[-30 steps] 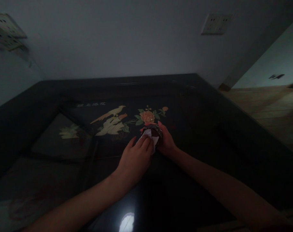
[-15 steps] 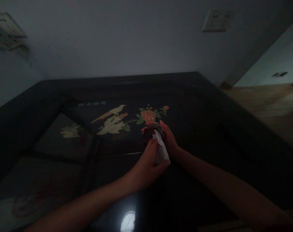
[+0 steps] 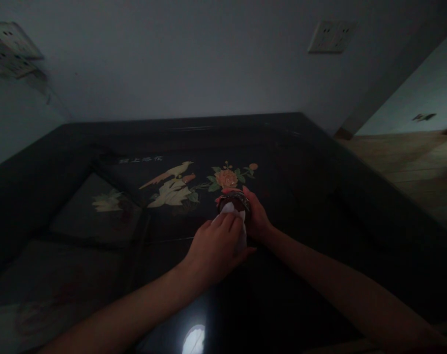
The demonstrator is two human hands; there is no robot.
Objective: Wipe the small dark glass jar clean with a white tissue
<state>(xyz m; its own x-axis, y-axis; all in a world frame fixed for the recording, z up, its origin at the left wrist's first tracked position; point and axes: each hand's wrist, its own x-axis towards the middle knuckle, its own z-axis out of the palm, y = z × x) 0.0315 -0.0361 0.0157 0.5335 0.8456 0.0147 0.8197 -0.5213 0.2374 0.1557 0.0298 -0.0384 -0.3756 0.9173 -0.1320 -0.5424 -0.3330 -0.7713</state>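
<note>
My right hand (image 3: 259, 215) is wrapped around the right side of a dark, round, cup-like object (image 3: 238, 197) with a patterned rim. Its exact kind is hard to make out in the dim light. Pinched in my left hand (image 3: 219, 241) is a white tissue (image 3: 228, 208), crumpled and pressed against the near face of the object. The left fingers are bent over it and cover much of both. Both hands are just above the dark glossy table (image 3: 282, 167), in front of its inlaid flower picture (image 3: 226, 178).
The tabletop carries an inlaid bird (image 3: 171, 173) and light lettering. Behind it rises a pale wall with a double socket (image 3: 330, 37) at right and more sockets (image 3: 14, 46) at left. Wooden floor (image 3: 403, 157) shows past the right edge.
My left hand has turned over more, knuckles up, and pushed the tissue left and inward against the cup-like object. The right hand keeps its hold almost in place.
</note>
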